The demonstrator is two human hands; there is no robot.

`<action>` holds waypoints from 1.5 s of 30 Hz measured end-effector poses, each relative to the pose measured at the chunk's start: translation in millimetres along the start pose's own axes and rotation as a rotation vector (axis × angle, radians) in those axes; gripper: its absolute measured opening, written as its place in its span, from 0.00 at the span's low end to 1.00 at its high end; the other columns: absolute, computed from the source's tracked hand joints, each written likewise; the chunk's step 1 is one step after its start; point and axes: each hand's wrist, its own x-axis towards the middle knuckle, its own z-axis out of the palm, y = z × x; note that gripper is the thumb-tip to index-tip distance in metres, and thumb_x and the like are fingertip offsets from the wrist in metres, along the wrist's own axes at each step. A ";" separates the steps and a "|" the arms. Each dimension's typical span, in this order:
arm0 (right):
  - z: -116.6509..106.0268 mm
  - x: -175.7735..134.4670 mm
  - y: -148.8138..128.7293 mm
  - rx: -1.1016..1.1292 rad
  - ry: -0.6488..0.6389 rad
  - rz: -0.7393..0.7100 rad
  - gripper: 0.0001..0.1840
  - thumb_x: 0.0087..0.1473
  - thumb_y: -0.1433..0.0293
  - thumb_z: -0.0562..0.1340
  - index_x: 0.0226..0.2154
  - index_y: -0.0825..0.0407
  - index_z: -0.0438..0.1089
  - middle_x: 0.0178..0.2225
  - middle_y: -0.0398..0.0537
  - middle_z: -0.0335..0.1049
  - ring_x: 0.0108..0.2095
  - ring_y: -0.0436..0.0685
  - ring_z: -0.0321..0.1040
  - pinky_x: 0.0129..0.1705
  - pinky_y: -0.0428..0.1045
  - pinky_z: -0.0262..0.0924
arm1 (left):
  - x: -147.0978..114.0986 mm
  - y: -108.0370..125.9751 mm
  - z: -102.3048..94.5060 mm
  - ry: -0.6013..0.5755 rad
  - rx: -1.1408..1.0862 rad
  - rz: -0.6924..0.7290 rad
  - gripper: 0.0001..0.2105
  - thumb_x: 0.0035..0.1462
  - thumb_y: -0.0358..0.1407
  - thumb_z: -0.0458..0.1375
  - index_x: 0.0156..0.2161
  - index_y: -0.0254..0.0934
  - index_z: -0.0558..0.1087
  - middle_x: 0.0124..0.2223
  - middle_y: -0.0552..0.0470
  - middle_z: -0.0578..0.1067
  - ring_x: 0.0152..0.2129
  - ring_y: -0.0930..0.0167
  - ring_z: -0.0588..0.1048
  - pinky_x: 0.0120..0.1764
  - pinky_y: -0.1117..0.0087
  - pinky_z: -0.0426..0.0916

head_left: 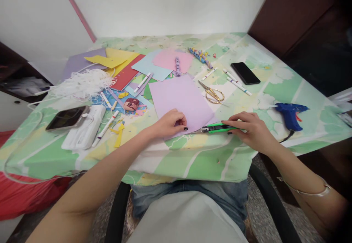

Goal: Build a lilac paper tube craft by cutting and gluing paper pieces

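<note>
A light purple sheet of paper [183,96] lies on the table close to its front edge. My left hand [172,123] rests on the sheet's lower part, fingers curled and pressed together at its near edge. In my right hand [246,127] is a green and black utility knife [217,128], held nearly level and pointing left. The knife's tip is at the paper's lower right edge, and a strip of purple paper shows beside it. Just beyond the knife lie gold-handled scissors [213,92], blades pointing away to the left.
A blue glue gun [290,115] lies to the right, and a black phone [245,73] with markers [238,85] farther back. On the left are tangled white cord [82,83], another phone [67,117], a white power strip [85,129] and coloured paper [128,72]. A decorated tube [200,57] lies at the back.
</note>
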 end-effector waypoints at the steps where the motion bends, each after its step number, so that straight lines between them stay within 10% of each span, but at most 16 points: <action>1: -0.5 0.5 -0.9 0.008 0.003 -0.003 0.14 0.56 0.72 0.58 0.45 0.48 0.70 0.38 0.51 0.70 0.39 0.60 0.66 0.40 0.57 0.56 | 1.4 0.1 -0.5 -0.012 -0.003 -0.019 0.03 0.52 0.32 0.56 0.28 0.35 0.68 0.29 0.52 0.69 0.30 0.70 0.64 0.35 0.70 0.60; 45: 1.5 0.2 -12.4 0.171 0.003 -0.036 0.15 0.56 0.71 0.57 0.46 0.46 0.71 0.37 0.52 0.69 0.37 0.58 0.65 0.35 0.53 0.63 | -2.3 -2.0 10.1 0.030 0.163 0.063 0.04 0.55 0.29 0.50 0.29 0.37 0.63 0.30 0.51 0.69 0.30 0.68 0.64 0.37 0.65 0.57</action>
